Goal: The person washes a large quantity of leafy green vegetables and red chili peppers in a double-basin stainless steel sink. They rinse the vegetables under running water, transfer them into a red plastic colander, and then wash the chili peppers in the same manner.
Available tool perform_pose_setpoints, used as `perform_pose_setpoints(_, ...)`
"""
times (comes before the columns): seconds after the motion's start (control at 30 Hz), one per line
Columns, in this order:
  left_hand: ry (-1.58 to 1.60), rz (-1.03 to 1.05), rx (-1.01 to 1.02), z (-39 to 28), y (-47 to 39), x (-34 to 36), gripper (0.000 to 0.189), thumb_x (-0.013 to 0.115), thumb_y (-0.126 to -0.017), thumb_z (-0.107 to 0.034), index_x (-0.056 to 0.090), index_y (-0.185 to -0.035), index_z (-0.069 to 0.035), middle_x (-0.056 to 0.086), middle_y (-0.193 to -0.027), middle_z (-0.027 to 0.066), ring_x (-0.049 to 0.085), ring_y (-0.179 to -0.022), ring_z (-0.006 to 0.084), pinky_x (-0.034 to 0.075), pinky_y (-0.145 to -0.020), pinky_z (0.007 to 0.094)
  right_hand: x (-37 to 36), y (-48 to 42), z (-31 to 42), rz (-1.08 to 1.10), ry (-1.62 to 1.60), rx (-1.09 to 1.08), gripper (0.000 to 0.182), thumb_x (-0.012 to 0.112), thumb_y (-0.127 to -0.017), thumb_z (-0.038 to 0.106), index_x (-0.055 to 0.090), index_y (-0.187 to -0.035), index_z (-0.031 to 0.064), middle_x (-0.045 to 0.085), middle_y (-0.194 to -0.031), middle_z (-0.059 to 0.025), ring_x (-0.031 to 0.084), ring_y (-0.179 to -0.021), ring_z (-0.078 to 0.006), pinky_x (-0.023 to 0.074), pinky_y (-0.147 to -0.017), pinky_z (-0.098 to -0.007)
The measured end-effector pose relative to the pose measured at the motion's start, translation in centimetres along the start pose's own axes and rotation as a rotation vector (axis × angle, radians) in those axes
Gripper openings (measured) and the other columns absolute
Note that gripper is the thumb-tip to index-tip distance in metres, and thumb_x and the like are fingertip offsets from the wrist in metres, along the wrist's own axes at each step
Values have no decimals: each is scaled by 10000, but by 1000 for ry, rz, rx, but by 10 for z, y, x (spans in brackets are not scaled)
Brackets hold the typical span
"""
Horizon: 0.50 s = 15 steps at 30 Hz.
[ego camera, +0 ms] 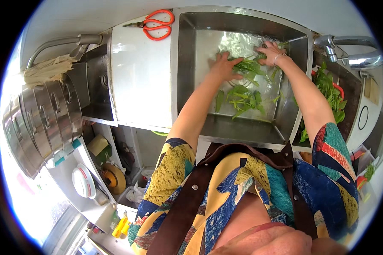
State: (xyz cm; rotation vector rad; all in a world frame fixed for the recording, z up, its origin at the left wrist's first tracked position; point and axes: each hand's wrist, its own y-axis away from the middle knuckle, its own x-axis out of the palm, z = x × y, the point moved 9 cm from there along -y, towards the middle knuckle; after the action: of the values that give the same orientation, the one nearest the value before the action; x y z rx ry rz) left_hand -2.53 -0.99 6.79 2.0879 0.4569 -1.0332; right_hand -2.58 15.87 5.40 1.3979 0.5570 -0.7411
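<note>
Leafy green vegetables (245, 97) lie in water in a large stainless steel sink (239, 127). My left hand (225, 67) is spread with fingers apart at the left edge of a clump of leaves, touching or just above it. Near the sink's far right corner, my right hand (270, 53) has its fingers spread over more greens in the water; a bracelet is on that wrist. Some fingertips are blurred or under the water. Loose stems and leaves float between my hands and nearer to me.
Red-handled scissors (158, 25) lie on the white counter (140, 79) left of the sink. More greens (330, 92) fill a red-handled container in the right-hand basin, below a chrome faucet (344, 47). Stacked metal steamer pots (44, 118) stand at the far left beside another faucet (63, 41).
</note>
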Motion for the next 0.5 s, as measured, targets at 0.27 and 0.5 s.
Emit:
perform_pose_setpoints(0.27, 231, 328, 65, 23, 26, 85, 734, 600, -669, -617, 449, -1257, -206, 362, -1254, 220, 374, -1143, 407, 350, -923, 443, 95, 40, 8, 81, -234, -179, 746, 624, -665, 546, 345, -1314, 306, 260, -1304, -223, 295, -1181, -444, 294, -992, -446)
perform_pose_setpoints(0.5, 1391, 608, -455, -15, 104, 139, 567, 558, -796, -507, 464, -1211, -133, 534, -1128, 87, 504, -1042, 256, 391, -873, 453, 167, 98, 41, 254, -639, 89, 1045, 633, -581, 656, 219, -1370, 110, 90, -1380, -303, 213, -1261, -429, 268, -1017, -419)
